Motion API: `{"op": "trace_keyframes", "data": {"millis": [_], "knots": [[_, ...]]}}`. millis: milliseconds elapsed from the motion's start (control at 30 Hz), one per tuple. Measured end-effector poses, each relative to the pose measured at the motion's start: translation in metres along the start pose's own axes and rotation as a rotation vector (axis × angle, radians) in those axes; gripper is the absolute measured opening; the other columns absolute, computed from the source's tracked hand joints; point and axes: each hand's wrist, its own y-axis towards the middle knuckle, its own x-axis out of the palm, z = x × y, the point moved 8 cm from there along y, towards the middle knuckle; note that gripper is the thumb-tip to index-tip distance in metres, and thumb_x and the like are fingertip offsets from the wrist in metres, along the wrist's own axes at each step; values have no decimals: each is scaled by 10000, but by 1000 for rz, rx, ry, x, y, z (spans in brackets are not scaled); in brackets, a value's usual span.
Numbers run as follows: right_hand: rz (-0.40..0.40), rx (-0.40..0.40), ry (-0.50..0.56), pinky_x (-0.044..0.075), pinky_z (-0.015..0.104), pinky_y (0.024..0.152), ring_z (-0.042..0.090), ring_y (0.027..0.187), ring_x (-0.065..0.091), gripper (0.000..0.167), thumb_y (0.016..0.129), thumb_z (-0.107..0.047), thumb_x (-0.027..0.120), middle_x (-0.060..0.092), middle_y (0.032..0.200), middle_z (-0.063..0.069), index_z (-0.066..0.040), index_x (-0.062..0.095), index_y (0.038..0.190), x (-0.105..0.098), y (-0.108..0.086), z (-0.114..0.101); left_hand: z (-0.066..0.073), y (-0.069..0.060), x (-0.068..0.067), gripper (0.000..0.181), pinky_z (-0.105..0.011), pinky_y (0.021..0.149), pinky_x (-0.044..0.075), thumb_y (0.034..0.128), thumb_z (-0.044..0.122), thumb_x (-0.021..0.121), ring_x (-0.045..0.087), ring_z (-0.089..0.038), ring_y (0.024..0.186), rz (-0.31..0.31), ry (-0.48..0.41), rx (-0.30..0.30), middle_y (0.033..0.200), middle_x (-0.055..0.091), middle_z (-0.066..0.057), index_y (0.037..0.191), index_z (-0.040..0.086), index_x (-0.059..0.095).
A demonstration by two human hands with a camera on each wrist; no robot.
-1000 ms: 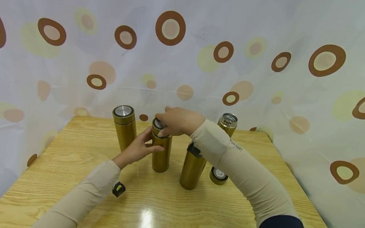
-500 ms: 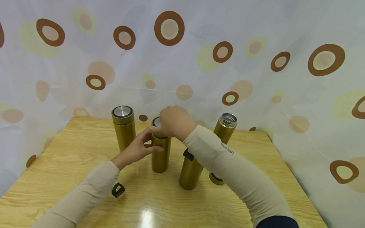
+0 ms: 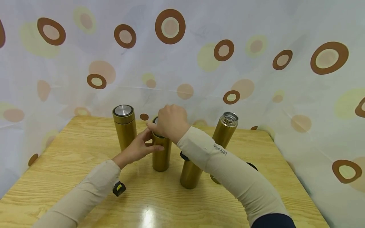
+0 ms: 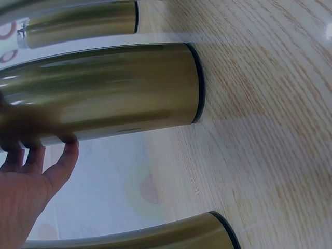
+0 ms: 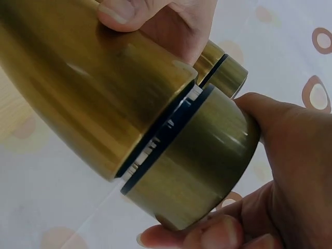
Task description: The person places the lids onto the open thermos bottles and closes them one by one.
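Observation:
A gold thermos bottle (image 3: 161, 156) stands upright near the middle of the wooden table. My left hand (image 3: 138, 148) grips its upper body from the left, thumb across the front; the left wrist view shows fingertips (image 4: 66, 155) on its side. My right hand (image 3: 173, 123) holds the gold lid (image 5: 194, 166) at its top, fingers around the rim. In the right wrist view, a thin gap with steel thread shows between lid and body. The lid's top is mostly hidden by the right hand in the head view.
A capped gold bottle (image 3: 125, 131) stands to the left. Behind the right sleeve stands a lidless gold bottle (image 3: 223, 133) with a steel mouth. Another gold bottle (image 3: 190, 175) is nearer, its top hidden by the sleeve. A loose lid (image 3: 214, 179) beside it is mostly hidden.
My right hand has twisted round on the lid, its knuckles now raised, and the forearm has shifted left. More of the lidless bottle shows. The left hand keeps its hold.

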Motion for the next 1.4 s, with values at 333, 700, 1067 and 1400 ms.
{"op": "trace_keyframes", "data": {"millis": [333,700,1067,1400], "knots": [[-15,-22,-25,319,190,349,88,441,383,686,896,-730,361,341,532,-39,-165,402,509,-1,-3,-2,0,-1,1,755,-503,1022,435,868,204,720,421,-361,1323,-5,-4,1,1436,430,-95,1494,183,298],[-329,-285,173,498,402,927,244,1166,551,725,878,-498,652,509,1361,79,-200,368,1474,-4,-15,6,3,0,2,822,-506,1055,394,869,169,712,354,-357,1369,-19,-53,17,1531,292,-65,1527,224,223],[-401,-505,207,441,406,1008,289,1352,380,724,884,6,600,251,1564,46,-313,356,1486,-2,-15,2,0,1,1,850,-506,1058,391,866,217,719,347,-357,1374,-11,-45,-26,1523,304,-81,1533,228,192],[-348,-587,208,457,330,990,217,1260,479,809,787,216,509,438,1454,52,-245,441,1448,-3,-13,-3,1,0,1,832,-514,1059,386,865,210,719,353,-346,1372,-11,-53,-23,1518,316,-59,1525,260,215]]}}
